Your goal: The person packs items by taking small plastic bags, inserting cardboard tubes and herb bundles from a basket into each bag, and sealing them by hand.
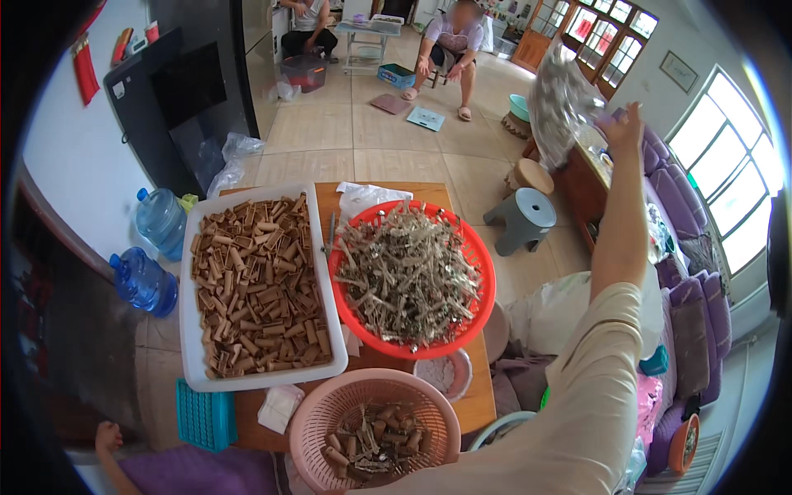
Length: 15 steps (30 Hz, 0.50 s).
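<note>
Two hands: well apart; the right hand (623, 130) is raised on an outstretched arm; the left hand, as it seems to be (107, 436), is curled at the lower left, too small to tell whether it holds anything
Plastic bag: the blurred, see-through bag (563, 107) is up beside the right hand, beyond the grey stool (528, 221); whether the fingers grip it, I cannot tell; a loose hold could let it slip or snag on furniture
Red basket: this one (491, 289) is heaped above its rim with metal strips (408, 276); a brush from the arm could spill them
White tray: it (190, 330) is full of brown pieces (260, 289); a jolt to the table (481, 417) could shake some out
Pink basket: it (309, 412) stands at the near edge; the beige sleeve (569, 388) passing close could knock it
</note>
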### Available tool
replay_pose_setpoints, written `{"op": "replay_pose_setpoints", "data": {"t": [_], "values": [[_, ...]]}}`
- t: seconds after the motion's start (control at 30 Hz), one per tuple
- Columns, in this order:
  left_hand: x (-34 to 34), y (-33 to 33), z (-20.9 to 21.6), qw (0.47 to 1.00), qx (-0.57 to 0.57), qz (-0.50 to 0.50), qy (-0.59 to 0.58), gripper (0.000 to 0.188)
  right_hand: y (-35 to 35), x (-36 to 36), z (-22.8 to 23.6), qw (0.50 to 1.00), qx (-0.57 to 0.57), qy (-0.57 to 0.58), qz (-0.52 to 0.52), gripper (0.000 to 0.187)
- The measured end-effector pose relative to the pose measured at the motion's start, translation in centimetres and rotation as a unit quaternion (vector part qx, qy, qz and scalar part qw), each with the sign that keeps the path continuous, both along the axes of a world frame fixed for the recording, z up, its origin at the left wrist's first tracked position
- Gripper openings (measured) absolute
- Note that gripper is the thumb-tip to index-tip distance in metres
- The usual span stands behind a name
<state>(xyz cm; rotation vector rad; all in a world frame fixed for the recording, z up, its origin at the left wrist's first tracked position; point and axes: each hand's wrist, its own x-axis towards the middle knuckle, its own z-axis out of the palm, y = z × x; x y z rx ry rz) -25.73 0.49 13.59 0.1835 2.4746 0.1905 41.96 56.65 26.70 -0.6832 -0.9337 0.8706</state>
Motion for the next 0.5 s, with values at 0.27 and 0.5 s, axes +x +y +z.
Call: {"op": "replay_pose_setpoints", "data": {"t": [0.27,0.5], "values": [[-4.7,-3.8,-4.1,1.0,-0.011,0.006,-0.012,0.026,-0.5,5.1,-0.4,1.0,-0.015,-0.009,0.009,0.042],[-14.2,-13.7,-10.2,1.0,-0.003,0.005,-0.017,0.026,-6.0,11.7,-6.7,0.988,-0.121,0.04,-0.09,0.027]]}}
